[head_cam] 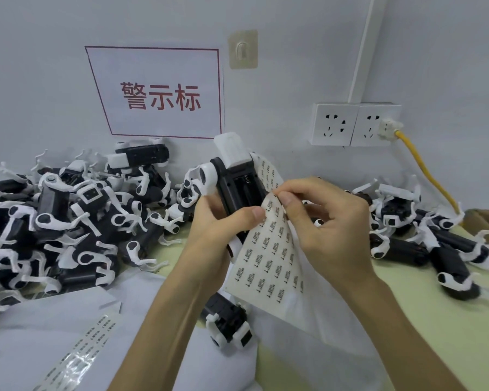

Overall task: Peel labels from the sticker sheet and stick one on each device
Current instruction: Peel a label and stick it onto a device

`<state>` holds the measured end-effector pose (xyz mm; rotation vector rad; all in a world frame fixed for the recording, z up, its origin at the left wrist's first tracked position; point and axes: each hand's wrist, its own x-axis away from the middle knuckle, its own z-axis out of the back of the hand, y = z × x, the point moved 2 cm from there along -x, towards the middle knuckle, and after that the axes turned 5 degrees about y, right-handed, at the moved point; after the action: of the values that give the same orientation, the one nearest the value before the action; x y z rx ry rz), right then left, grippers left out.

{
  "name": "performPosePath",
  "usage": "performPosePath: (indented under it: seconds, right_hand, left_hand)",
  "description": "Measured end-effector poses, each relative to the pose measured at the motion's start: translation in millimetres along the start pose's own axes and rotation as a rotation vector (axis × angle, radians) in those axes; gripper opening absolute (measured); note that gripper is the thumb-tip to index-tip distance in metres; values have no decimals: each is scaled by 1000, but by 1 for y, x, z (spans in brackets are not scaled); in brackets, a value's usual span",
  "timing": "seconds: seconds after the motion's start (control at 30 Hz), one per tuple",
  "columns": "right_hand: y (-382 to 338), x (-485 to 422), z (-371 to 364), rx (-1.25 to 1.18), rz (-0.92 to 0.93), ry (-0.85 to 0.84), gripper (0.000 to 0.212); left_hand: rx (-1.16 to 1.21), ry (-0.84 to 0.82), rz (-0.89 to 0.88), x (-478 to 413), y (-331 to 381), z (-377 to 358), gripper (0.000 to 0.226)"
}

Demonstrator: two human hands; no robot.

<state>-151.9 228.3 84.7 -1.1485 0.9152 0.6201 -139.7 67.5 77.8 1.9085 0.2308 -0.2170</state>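
Our left grip (pixel 218 224) clamps the black-and-white plastic device (pixel 237 179); our right grip (pixel 331 221) pinches the white printed sticker sheet (pixel 271 258): we should peel slowly

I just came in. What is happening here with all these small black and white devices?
A person is labelling them by hand. The left hand grips one device and holds the sticker sheet against it with the thumb. The right hand pinches the sheet's top edge, apparently lifting a label. A large pile of such devices lies on the table to the left, a smaller pile to the right.
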Motion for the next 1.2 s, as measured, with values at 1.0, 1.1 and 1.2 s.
performPosePath:
  seconds: [1.0, 1.1, 1.2]
  right_hand:
    - [0, -7, 7, 49, 89, -106, 13]
    - [1, -7, 8, -12, -30, -103, 11]
    - [4, -7, 10, -94, -162, -90, 9]
  left_hand:
    - [-312, -93, -96, -2, 11, 6, 49]
    - [-271, -70, -76, 0, 13, 4, 40]
    - [-244, -36, -58, 0, 13, 3, 36]
